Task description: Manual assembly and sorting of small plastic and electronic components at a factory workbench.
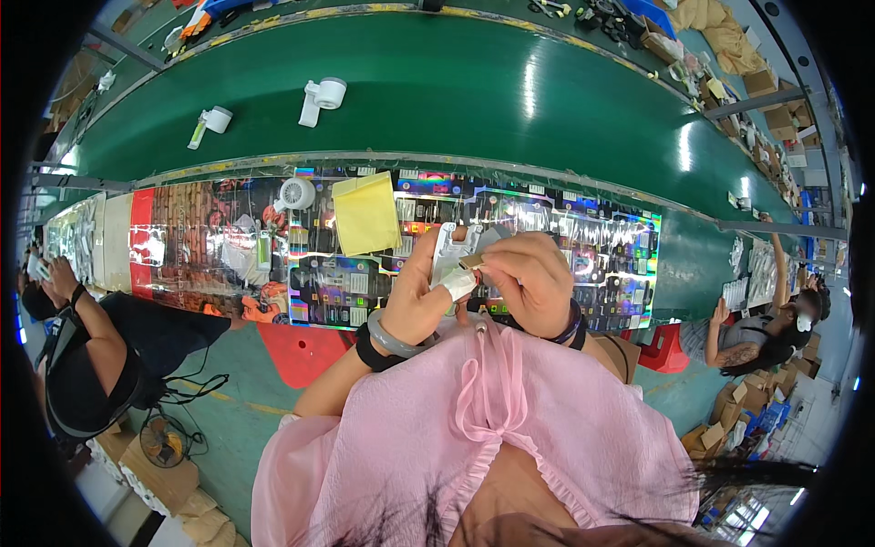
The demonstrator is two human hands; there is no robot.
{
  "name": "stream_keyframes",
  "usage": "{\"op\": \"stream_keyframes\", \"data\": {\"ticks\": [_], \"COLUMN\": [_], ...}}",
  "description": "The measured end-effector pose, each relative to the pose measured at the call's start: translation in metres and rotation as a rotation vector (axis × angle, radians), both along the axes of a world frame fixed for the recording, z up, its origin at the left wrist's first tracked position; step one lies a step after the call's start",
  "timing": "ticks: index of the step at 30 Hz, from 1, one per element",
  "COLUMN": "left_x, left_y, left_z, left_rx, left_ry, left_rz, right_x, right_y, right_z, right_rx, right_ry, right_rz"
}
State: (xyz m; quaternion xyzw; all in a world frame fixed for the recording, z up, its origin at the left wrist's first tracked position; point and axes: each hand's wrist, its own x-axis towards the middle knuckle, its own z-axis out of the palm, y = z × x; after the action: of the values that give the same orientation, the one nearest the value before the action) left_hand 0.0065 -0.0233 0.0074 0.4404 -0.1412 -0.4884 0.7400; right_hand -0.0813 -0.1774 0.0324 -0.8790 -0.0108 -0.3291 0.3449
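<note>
My left hand (412, 301), its thumb wrapped in white tape, grips a white plastic housing (446, 246) over the near edge of the bench. Close against it, my right hand (538, 278) pinches a small brownish flat piece (472, 261) between thumb and fingers. A greyish part beside the housing is partly covered by my right fingers, and I cannot make out its kind. To the left of my hands lies a yellow stack of sheets (367, 215). Farther left is a white round fan head (295, 194), with a narrow white and green part (264, 252) below it.
Beyond the bench's shiny printed covering (337, 292) runs a green conveyor belt (437, 87). Two white handheld fans (325, 95) (215, 119) lie on it. Red stools (305, 354) stand below the bench. A person (100, 351) is at the left, another (752, 333) at the right.
</note>
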Motion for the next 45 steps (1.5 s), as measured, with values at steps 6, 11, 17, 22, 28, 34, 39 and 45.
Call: {"op": "stream_keyframes", "data": {"ticks": [6, 11, 17, 22, 28, 34, 39, 45], "left_x": [-0.001, -0.002, -0.001, 0.0, 0.0, 0.003, 0.0, 0.001], "left_y": [0.003, 0.006, 0.006, 0.007, 0.007, 0.008, 0.009, 0.005], "left_z": [0.013, 0.011, 0.016, 0.017, 0.024, 0.019, 0.018, 0.019], "left_rx": [0.061, 0.055, 0.112, -0.034, -0.019, -0.066, 0.013, 0.03], "left_ry": [-0.23, -0.415, -0.358, -0.32, -0.442, -0.625, -0.493, -0.574], "left_rz": [-0.029, -0.032, -0.036, -0.014, 0.018, 0.028, 0.024, 0.035], "right_x": [-0.003, 0.0, 0.0, 0.0, 0.001, 0.001, 0.002, 0.002], "right_y": [0.002, 0.002, 0.001, 0.007, 0.01, 0.007, 0.007, -0.001], "right_z": [0.003, 0.0, -0.001, 0.002, 0.006, 0.005, 0.007, 0.004], "right_rx": [-0.034, -0.064, -0.059, -0.047, -0.021, -0.019, -0.02, -0.039], "right_ry": [-0.01, -0.066, -0.077, -0.058, -0.04, -0.047, -0.016, -0.022], "right_rz": [0.048, 0.044, 0.03, -0.006, 0.003, 0.054, 0.045, 0.104]}}
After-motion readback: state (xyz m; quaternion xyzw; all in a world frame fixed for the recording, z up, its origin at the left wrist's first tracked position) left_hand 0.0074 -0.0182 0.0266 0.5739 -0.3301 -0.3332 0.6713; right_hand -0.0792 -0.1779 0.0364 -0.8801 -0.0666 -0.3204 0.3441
